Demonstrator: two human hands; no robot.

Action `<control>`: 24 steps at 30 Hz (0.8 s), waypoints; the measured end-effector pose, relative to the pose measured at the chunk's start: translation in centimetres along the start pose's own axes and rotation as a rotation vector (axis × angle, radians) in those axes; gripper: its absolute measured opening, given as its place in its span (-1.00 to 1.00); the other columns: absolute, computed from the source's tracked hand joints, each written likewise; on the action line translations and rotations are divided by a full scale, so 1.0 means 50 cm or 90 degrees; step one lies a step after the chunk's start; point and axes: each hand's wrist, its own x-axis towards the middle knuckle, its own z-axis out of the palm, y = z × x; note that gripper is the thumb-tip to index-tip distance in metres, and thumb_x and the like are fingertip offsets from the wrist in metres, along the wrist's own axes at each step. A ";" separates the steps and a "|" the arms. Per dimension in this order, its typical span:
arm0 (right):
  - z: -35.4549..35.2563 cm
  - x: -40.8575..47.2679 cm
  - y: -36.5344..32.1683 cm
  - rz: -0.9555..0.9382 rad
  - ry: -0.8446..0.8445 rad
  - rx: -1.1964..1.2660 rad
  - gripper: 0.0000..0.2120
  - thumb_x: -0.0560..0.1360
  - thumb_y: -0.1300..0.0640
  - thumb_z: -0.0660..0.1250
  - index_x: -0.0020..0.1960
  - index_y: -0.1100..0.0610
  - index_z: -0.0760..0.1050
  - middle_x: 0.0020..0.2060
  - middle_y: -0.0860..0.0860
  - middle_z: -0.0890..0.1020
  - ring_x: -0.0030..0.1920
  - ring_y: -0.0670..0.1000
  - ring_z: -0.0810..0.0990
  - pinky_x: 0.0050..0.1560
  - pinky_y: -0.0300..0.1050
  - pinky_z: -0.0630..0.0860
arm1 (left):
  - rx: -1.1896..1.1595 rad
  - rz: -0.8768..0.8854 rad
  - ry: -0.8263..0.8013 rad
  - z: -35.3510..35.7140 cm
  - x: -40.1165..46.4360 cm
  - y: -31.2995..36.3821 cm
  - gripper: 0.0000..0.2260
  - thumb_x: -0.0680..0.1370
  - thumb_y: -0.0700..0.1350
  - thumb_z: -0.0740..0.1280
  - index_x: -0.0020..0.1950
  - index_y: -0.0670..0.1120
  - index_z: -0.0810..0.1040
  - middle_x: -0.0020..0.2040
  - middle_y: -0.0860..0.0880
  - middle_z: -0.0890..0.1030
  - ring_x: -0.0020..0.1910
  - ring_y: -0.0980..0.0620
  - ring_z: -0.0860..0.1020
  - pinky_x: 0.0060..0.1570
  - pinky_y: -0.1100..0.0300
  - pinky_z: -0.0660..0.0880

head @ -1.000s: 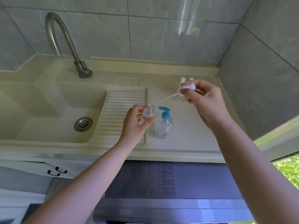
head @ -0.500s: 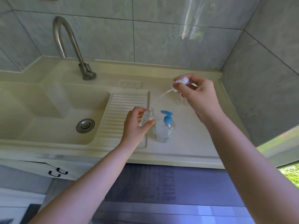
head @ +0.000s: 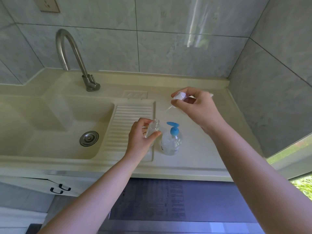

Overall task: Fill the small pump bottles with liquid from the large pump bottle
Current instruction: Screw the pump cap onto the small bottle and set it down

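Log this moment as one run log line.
left hand: holds open small bottle | right hand: pinches white pump top | large bottle: upright on counter, untouched

Bare counter (head: 199,149) right of large pump bottle (head: 171,142); faucet (head: 70,53) well apart, rear-left.

The right hand (head: 199,107), pinching the white pump head (head: 179,96), is now farther back from the large pump bottle (head: 171,141).

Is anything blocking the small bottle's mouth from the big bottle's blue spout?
Nothing visible does. The small bottle in the left hand is uncapped; its white pump is pinched aside in the right hand. The blue spout stands bare beside it.
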 end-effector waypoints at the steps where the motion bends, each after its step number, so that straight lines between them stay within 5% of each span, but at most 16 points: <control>1: 0.002 0.002 0.002 -0.003 -0.013 -0.021 -0.94 0.42 0.11 0.47 -0.11 0.02 0.66 -0.23 -0.16 0.67 -0.23 -0.09 0.58 -0.15 -0.14 0.50 | -0.003 -0.001 -0.005 -0.001 -0.001 0.003 -0.69 0.42 -0.12 0.55 0.08 0.04 0.51 0.12 0.07 0.57 0.09 0.12 0.53 0.07 0.40 0.40; 6: 0.011 0.001 0.013 -0.027 -0.094 -0.134 -0.78 0.44 0.10 0.50 0.07 -0.04 0.60 -0.13 -0.15 0.62 -0.22 -0.27 0.56 -0.14 -0.38 0.50 | -0.017 0.002 -0.030 -0.005 -0.007 0.022 -0.69 0.42 -0.10 0.55 0.05 0.13 0.51 0.13 0.11 0.57 0.07 0.17 0.54 0.06 0.34 0.44; 18: 0.010 0.006 0.021 -0.063 -0.221 -0.151 -0.57 0.45 0.32 0.49 0.22 -0.01 0.51 0.05 -0.05 0.63 0.05 -0.12 0.63 0.13 -0.12 0.59 | -0.048 0.019 -0.048 -0.010 -0.011 0.049 -0.68 0.43 -0.06 0.54 0.14 0.07 0.58 0.13 0.13 0.61 0.08 0.17 0.58 0.05 0.37 0.43; 24: 0.008 0.004 0.019 -0.136 -0.286 -0.243 -0.66 0.50 0.22 0.46 0.22 -0.03 0.54 0.03 -0.19 0.61 0.06 -0.20 0.60 0.09 -0.20 0.58 | -0.072 0.004 -0.068 -0.017 -0.021 0.055 -0.70 0.42 -0.08 0.54 0.10 0.16 0.59 0.11 0.16 0.62 0.07 0.22 0.57 0.08 0.40 0.44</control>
